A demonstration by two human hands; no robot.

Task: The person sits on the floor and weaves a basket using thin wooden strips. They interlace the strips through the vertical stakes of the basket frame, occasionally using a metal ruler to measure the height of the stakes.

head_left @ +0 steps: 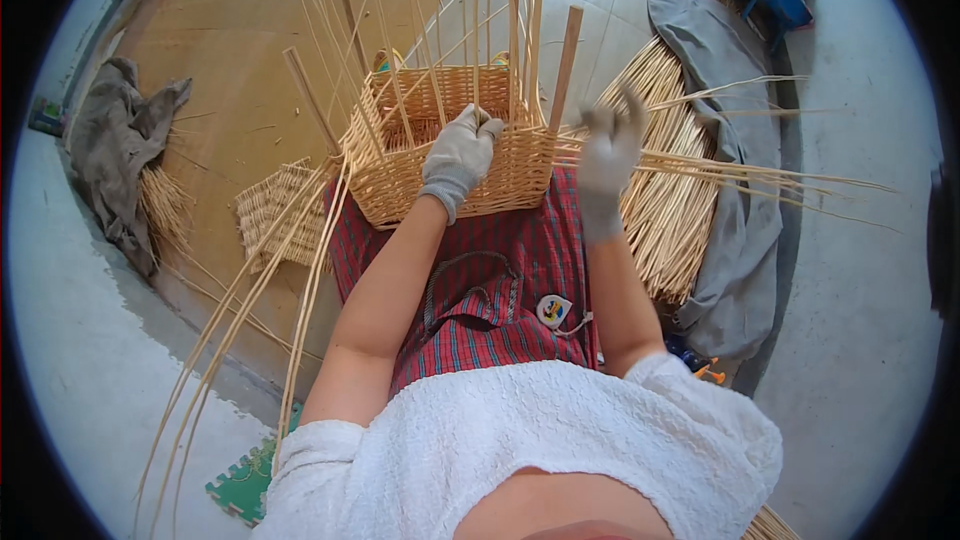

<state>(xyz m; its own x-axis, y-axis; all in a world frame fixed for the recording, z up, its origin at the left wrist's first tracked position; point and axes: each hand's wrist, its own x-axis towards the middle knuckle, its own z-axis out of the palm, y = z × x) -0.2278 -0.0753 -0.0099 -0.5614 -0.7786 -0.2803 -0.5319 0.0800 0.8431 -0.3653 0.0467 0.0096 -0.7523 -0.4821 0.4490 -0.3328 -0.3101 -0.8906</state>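
Note:
A rectangular wicker basket [450, 180], partly woven, sits on my lap with its rim facing up. Thin upright canes and several thicker wooden posts [567, 65] rise from its walls. My left hand [462, 155], in a pale work glove, is closed on the near wall's top edge beside an upright cane. Just right of the basket's right corner, my gloved right hand [608, 165] is smeared by motion, so its fingers do not read clearly. Long loose weaving canes [740, 170] stick out past it to the right, and more canes [235, 315] trail down to the left.
On the right, a big bundle of canes [670, 210] lies partly under a grey cloth [745, 280]. Left of the basket is a flat woven piece [285, 215]. Farther left, another grey cloth [120, 150] covers a smaller bundle [163, 198]. A green foam mat [240, 475] shows at lower left.

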